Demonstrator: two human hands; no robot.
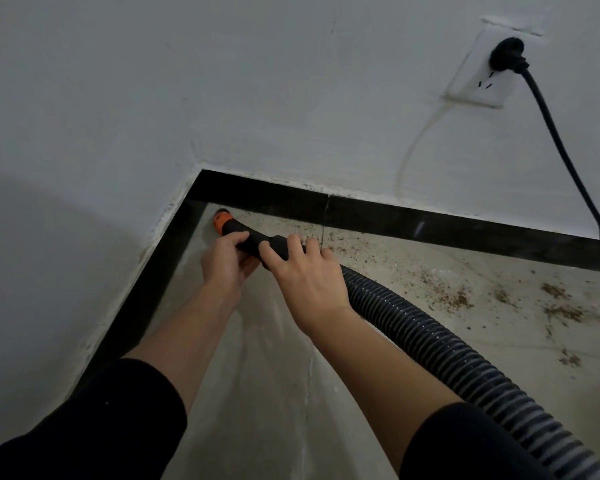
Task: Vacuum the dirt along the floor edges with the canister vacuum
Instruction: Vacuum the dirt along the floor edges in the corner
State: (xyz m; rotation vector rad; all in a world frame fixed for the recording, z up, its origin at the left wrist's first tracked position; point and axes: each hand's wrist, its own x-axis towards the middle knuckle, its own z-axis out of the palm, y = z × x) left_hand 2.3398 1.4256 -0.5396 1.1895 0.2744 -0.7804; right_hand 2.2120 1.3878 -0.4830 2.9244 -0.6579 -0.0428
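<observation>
Vacuum nozzle, black w/ orange tip, sits just left of frame ctr. The tip is pushed into the floor corner where the two runs of black baseboard meet. Its mouth faces away, so can't tell if it touches the floor. Both hands cover much of the tube. Left hand grips it just behind the tip, fingers curled over the top. Right hand clamps the rear end where the ribbed hose joins, fingertips out of sight on the far side. Hose runs to lower right & is cut off by the frame edge. Black sleeves cut off at btm.

Brown dirt lies scattered along the baseboard right of the hands, w/ thicker patches at mid right. Upper right: white wall socket w/ black plug. Its cord drops down the wall & exits at the right edge. Floor is pale grey tile, streaky. Walls white, scuffed near the baseboard.
</observation>
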